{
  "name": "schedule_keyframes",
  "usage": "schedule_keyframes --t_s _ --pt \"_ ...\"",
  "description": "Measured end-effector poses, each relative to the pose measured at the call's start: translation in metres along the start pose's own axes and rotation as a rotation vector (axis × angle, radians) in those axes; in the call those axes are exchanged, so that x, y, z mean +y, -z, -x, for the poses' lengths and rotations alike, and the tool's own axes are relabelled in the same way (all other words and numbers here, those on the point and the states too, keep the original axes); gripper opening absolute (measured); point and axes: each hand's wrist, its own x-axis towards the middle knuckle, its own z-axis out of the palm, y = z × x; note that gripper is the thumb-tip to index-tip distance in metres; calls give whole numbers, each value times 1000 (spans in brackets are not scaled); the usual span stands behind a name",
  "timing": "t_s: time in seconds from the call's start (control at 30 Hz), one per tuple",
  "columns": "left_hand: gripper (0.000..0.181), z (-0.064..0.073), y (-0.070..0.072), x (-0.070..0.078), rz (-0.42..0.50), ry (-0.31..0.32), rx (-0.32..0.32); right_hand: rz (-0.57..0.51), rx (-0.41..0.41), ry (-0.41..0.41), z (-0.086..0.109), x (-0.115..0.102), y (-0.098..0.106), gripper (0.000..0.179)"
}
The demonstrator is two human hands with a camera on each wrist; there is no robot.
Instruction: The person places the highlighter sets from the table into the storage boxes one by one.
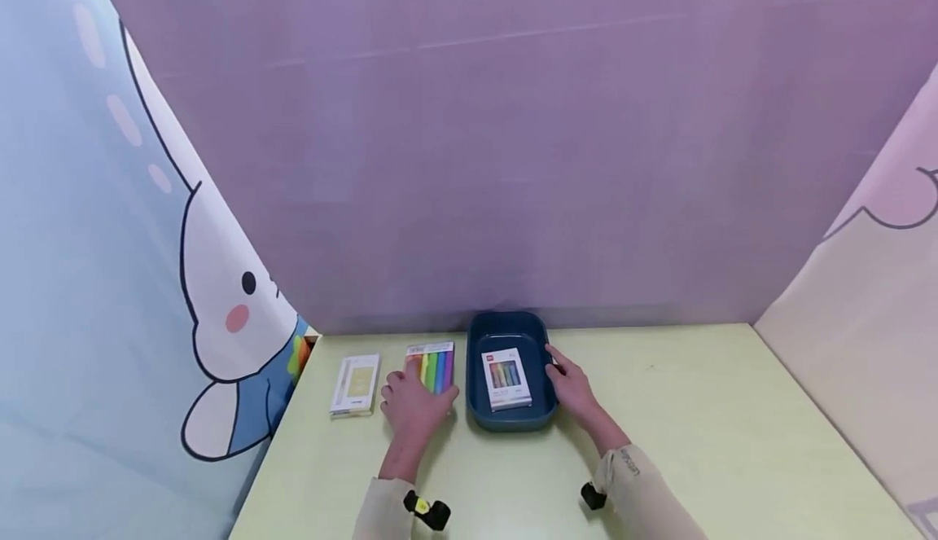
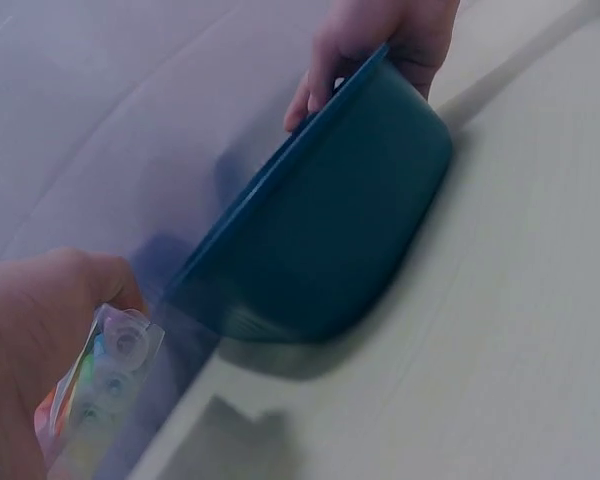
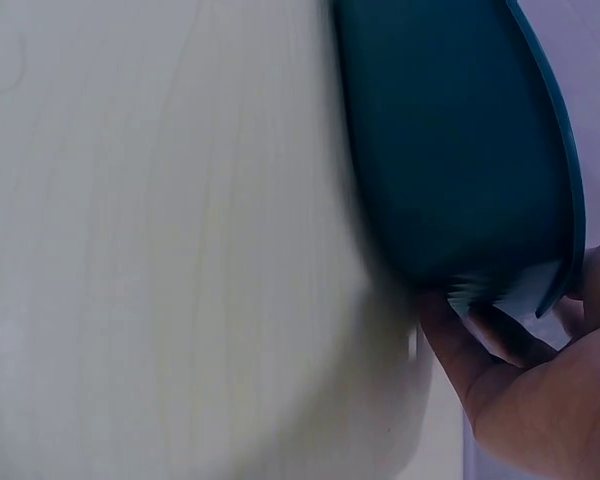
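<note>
A clear pack of rainbow-coloured markers (image 1: 440, 370) is gripped by my left hand (image 1: 413, 403), left of the dark blue plastic bin (image 1: 513, 423). The round ends of the markers (image 2: 115, 380) show at the end of the pack in the left wrist view. My right hand (image 1: 575, 393) holds the bin by its right side, fingers curled at the rim. Inside the bin lies a white box (image 1: 506, 400) with colourful sticks pictured on its front.
A white and yellow box (image 1: 356, 385) lies on the pale table (image 1: 696, 442), left of my left hand. Behind the bin rises a purple cloth backdrop (image 1: 513, 157). A printed blue cloth (image 1: 88, 320) hangs along the left side.
</note>
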Motion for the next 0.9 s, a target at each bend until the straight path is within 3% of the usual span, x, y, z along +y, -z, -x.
schedule_keyframes --t_s 0.2,0.57,0.9 --pt "89 -5 8 16 33 -18 0 11 13 15 -4 -7 -1 45" --pt "89 -4 7 34 18 -28 -11 23 -7 -8 -3 -2 -1 47" --pt "88 -4 5 50 44 -87 -15 -5 1 -23 5 -2 1 46"
